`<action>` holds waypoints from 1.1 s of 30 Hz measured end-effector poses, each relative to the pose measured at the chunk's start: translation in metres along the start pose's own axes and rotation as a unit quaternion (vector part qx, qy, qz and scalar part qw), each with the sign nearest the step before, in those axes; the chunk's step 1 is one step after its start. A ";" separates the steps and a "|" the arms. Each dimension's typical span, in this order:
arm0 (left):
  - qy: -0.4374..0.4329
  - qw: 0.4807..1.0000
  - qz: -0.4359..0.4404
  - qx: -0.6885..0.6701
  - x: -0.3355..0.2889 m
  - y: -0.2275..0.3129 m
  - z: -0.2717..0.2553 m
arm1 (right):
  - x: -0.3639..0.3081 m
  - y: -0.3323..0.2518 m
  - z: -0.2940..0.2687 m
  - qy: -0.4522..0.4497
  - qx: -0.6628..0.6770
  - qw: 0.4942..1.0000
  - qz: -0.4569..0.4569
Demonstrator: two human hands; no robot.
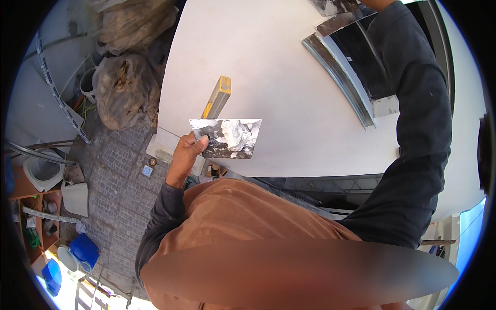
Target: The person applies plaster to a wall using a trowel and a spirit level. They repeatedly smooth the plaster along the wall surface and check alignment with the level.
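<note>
My left hand grips a wide putty knife blade, thumb on its face. White putty lies in a thick lump on the blade. Just beyond it, a yellow and grey bar like a spirit level stands partly hidden. My right arm reaches up at the far right, and only a bit of my right hand shows at the upper edge, its fingers cut off. Beside it is a putty-smeared metal blade; whether I hold it is not visible. A large white wall faces me.
A dark opening with metal profiles breaks the wall at right. Left, filled plastic bags and a white bucket stand on grey paving. Lower left are an orange shelf unit and a blue bucket.
</note>
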State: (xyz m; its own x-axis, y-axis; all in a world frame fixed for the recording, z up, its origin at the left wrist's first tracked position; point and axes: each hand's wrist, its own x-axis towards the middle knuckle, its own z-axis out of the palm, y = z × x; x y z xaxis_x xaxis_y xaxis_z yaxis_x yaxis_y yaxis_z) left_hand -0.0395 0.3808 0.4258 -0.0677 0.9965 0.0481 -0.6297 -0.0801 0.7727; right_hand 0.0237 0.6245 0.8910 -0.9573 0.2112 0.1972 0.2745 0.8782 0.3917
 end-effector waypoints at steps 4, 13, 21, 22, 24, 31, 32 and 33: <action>0.000 1.000 0.008 -0.002 0.002 -0.001 0.000 | 0.000 -0.001 0.000 0.067 0.032 0.997 -0.001; -0.008 1.000 0.005 -0.014 0.003 -0.002 0.000 | -0.002 0.003 0.003 0.071 0.054 0.996 0.019; 0.004 1.000 0.006 -0.012 0.003 0.002 0.003 | -0.001 0.000 0.005 0.033 0.044 0.998 0.031; 0.004 1.000 0.007 -0.010 0.003 0.002 0.004 | -0.002 0.000 0.005 0.033 0.052 0.997 0.043; -0.001 1.000 0.014 -0.008 0.002 0.003 0.005 | -0.005 -0.001 0.002 0.033 0.069 0.995 0.067; 0.003 1.000 0.004 -0.007 0.002 0.005 0.004 | 0.000 -0.012 0.000 0.033 0.046 0.998 0.035; 0.005 1.000 0.008 -0.010 0.002 0.005 0.005 | -0.002 -0.014 0.000 0.055 0.040 0.997 0.018; 0.008 1.000 0.011 -0.013 0.003 0.006 0.006 | -0.003 -0.014 0.001 0.078 0.035 0.996 0.001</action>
State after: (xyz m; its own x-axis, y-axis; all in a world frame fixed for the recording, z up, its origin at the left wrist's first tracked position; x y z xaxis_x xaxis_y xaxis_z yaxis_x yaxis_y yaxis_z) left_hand -0.0386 0.3836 0.4341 -0.0940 0.9940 0.0557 -0.6470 -0.1035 0.7554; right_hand 0.0229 0.6118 0.8840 -0.9298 0.1480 0.3370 0.2635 0.9070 0.3286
